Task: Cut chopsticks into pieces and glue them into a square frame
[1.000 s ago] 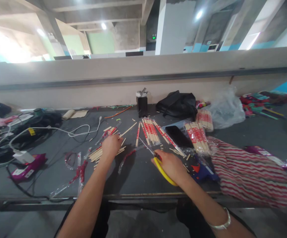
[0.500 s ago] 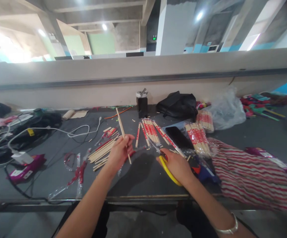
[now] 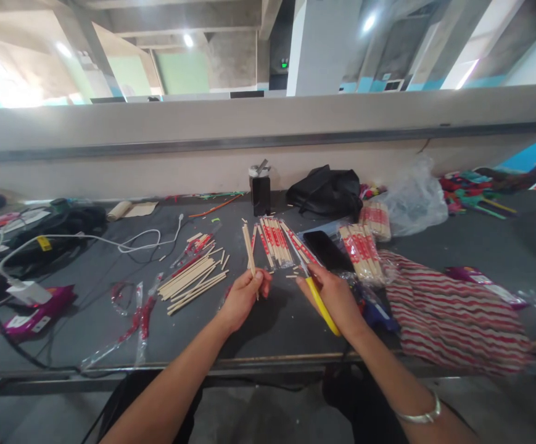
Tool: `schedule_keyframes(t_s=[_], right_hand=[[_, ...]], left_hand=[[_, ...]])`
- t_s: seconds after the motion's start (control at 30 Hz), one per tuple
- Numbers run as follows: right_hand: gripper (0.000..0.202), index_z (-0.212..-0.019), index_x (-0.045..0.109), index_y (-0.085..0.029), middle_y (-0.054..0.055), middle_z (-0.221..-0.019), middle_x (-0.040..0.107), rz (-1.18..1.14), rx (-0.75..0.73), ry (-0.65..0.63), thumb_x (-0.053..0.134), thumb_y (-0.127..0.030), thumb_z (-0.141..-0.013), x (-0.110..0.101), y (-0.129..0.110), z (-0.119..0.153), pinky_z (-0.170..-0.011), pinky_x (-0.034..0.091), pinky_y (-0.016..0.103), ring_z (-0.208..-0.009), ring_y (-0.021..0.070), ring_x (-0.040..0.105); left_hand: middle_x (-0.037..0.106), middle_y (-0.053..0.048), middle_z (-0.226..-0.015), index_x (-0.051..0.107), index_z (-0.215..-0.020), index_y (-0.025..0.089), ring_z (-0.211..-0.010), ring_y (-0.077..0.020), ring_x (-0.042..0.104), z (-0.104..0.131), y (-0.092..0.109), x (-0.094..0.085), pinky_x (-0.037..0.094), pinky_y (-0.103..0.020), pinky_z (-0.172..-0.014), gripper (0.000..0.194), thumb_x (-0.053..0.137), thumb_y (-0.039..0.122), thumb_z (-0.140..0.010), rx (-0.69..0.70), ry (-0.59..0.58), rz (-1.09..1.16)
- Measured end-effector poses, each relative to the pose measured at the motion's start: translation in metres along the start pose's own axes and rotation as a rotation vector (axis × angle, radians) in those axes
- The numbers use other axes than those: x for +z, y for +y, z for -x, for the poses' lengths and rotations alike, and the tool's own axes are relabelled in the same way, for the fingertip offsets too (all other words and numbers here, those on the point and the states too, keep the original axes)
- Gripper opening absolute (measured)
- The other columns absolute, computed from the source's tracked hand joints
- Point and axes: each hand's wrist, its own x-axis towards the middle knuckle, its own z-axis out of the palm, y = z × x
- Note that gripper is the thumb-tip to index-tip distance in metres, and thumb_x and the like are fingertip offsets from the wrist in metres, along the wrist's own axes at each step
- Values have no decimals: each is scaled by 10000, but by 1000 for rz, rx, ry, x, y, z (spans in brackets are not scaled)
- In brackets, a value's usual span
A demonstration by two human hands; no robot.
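Between the thumb and fingers of my left hand [image 3: 245,297] is a pair of wooden chopsticks [image 3: 248,248], held tilted with the upper ends pointing away from me. My right hand [image 3: 335,301] is closed on yellow-handled scissors [image 3: 322,306], whose blades point up and left, near a red-and-clear wrapped chopstick pack [image 3: 296,242]. Several bare chopsticks [image 3: 187,277] lie in a loose pile left of my left hand. Beyond both hands, more wrapped chopsticks [image 3: 274,239] are fanned on the dark table [image 3: 268,336]. Short cut wooden bits lie scattered around them.
Torn red wrappers [image 3: 142,317] and a white cable [image 3: 87,240] are on the left. At the back stand a dark container [image 3: 261,194] and a black bag [image 3: 325,192]. On the right lie a phone [image 3: 327,250], bundled chopsticks [image 3: 362,253], a plastic bag [image 3: 416,200] and striped cloth [image 3: 457,314].
My left hand has moved right and closer to the scissors, bringing the chopsticks along. My right hand still holds the scissors. The whole view has shifted slightly.
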Motion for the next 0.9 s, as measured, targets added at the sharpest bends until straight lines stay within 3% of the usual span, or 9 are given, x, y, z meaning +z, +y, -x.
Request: schedule_keyframes(t_s=[0.27,0.43,0.63,0.9], right_hand=[[342,-1087,621,-175,62,-813,713,23,-10,-8,526,-404,-852,0,-2,2,-674,468,278,-709,209,668],[331,-1078,622,-180,72,-860,717,-45,-34,9,517,-414,-869,-3,-12,5,-702,477,289,-744,214,670],[359,-1166,594,-198,90,-1072,692,-216,-45,54,514,-399,-880,-9,-17,6,-808,490,307,-859,211,666],[436,-1217,576,-160,80,-995,692,-267,-43,-144,507,-395,-857,-24,-14,8,-774,509,281,-791,182,661]], left_hand=[[526,5,-645,595,-863,123,-632,-106,473,2,-4,-1,364,-241,-650,348,541,466,-852,-47,-48,27],[305,82,-553,555,-859,141,-455,-46,254,5,5,-3,225,-185,-463,313,566,453,-840,-176,-90,151],[227,95,-539,546,-878,151,-423,-38,147,12,31,-1,118,-175,-413,320,498,467,-872,-315,-200,164],[226,92,-529,544,-811,168,-419,-49,137,19,49,6,95,-196,-397,390,468,547,-859,-362,-166,-95]])
